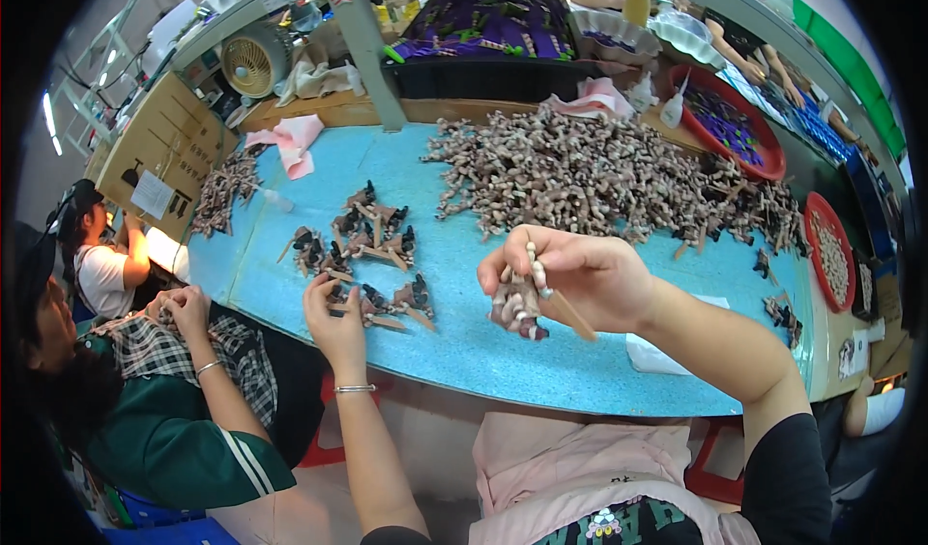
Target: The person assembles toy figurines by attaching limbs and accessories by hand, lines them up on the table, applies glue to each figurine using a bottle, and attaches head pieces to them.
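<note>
My right hand [580, 270] is raised above the blue tabletop, closed on a small brownish-pink figurine [519, 305]. Pale bead-like parts show at its top, and a flat tan stick [572, 315] juts out below my fingers. My left hand [335, 325] is at the near side of a loose cluster of similar figurines [372, 231] with black parts and tan sticks. Its thumb and fingers are apart beside the nearest row of figurines [394, 303]. Whether those fingers touch a piece is hard to see.
A large heap of figurines [599, 173] covers the far table. Red basins [773, 158] stand at the right, and a black tray [464, 79] sits beyond a metal post [372, 52]. A white sheet [667, 347] lies near my right forearm. A co-worker's hands [182, 310] are at the left.
</note>
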The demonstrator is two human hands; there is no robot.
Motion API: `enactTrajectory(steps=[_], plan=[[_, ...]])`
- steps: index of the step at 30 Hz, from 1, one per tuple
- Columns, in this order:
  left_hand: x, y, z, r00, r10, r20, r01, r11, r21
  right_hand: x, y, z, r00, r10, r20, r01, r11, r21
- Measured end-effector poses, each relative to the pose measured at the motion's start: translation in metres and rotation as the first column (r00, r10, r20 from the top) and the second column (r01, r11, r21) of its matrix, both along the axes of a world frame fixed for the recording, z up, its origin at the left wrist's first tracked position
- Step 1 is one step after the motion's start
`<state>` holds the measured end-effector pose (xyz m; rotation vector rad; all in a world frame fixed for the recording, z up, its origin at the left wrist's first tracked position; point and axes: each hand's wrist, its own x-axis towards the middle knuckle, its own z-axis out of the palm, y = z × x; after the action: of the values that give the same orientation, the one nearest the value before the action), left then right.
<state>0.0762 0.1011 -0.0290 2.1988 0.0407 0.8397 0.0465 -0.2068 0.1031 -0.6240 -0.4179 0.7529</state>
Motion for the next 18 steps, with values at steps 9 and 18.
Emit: enactTrajectory(steps=[9, 18], plan=[[0.004, -0.001, -0.001, 1.0, -0.01, -0.023, 0.011, 1.0, 0.007, -0.033, -0.004, 0.0, 0.987, -0.151, 0.05, 0.159, 0.956, -0.245], [0.002, 0.001, -0.004, 1.0, -0.001, -0.03, 0.001, 1.0, -0.006, -0.048, -0.007, -0.004, 0.977, -0.197, -0.079, 0.171, 0.949, -0.264]])
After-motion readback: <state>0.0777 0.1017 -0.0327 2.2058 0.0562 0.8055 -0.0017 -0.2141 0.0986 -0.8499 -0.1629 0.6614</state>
